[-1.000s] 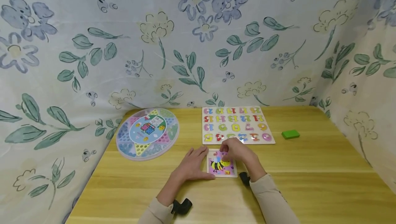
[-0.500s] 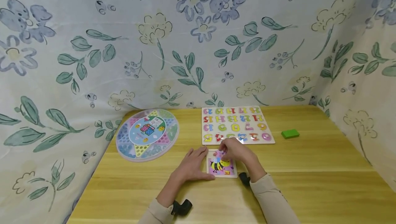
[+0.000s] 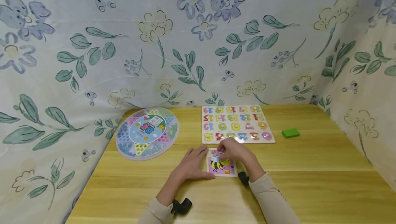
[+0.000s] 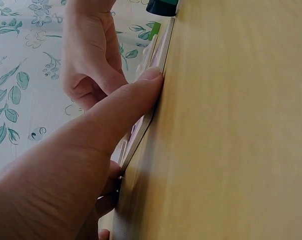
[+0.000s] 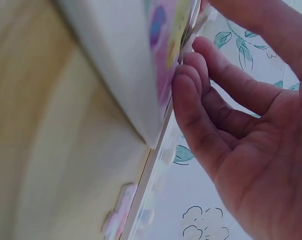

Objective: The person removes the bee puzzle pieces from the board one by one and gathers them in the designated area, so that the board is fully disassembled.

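Note:
A small square wooden bee puzzle [image 3: 221, 172] lies on the table, with a yellow-and-black bee on pink. My left hand [image 3: 192, 165] holds its left side, fingers at the upper left corner and thumb along the near edge. In the left wrist view the left thumb [image 4: 125, 107] presses that edge. My right hand [image 3: 235, 149] is over the puzzle's upper part, fingers bent and fingertips together at a light blue and pink puzzle piece [image 3: 216, 159]. In the right wrist view the right hand [image 5: 251, 115] meets the puzzle surface, and the piece's edge is mostly hidden by the fingers.
Behind the puzzle lies a number puzzle board [image 3: 231, 131]. At the left is a round Chinese checkers set [image 3: 168, 143] under a clear cover. A green block [image 3: 290, 133] sits at the right. Floral cloth [image 3: 185, 45] hangs along the table's far edge.
My right hand has shifted slightly left over the puzzle, and the light blue piece under its fingertips shows a little differently. The left hand stays in place on the puzzle.

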Tool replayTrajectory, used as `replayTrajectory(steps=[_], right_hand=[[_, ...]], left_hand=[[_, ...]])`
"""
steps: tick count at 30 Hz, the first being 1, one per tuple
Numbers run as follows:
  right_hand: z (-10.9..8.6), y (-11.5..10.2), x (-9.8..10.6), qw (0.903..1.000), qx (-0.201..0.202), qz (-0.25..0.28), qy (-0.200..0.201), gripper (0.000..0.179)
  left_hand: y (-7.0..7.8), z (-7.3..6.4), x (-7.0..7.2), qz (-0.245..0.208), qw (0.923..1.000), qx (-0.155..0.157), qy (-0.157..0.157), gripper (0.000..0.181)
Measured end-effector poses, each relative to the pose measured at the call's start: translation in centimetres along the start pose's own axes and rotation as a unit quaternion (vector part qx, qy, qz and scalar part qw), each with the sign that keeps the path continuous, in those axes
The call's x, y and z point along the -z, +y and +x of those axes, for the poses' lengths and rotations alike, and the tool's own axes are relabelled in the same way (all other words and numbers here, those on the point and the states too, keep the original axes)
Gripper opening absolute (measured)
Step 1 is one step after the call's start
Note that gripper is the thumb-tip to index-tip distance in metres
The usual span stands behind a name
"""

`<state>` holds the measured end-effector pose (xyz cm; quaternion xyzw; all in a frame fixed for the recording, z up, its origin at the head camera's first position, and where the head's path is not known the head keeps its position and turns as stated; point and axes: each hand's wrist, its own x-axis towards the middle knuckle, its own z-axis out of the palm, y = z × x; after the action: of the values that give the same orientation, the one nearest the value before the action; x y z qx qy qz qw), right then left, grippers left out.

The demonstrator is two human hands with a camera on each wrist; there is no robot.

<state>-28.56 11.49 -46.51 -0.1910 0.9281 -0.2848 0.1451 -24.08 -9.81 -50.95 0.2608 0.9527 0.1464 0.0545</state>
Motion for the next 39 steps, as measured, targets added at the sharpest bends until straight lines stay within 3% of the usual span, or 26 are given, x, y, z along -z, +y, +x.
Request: replayTrajectory(steps=[10,20,30,39], right_hand=[[0.2,0.1,-0.1,0.9997,-0.019,-0.013,0.003,0.022],[0.4,0.0,0.2,1.0000,0.006,-0.006,0.001,0.018],[0.3,0.8,-0.3,0.9997,0.016,0.018,0.000,0.018],[-0.4,1.3,0.4,0.9991,0.032,0.026,0.004,0.018]], left_hand=[[0.0,0.1,0.1,-0.001,1.0000,-0.001,-0.002,0.111],[0.1,0.2,0.5,-0.002,1.0000,-0.001,0.007,0.111],[0.1,-0.2,0.0,-0.010,1.0000,-0.002,0.001,0.111],[0.0,-0.2,-0.1,-0.008,1.0000,0.000,0.001,0.111]])
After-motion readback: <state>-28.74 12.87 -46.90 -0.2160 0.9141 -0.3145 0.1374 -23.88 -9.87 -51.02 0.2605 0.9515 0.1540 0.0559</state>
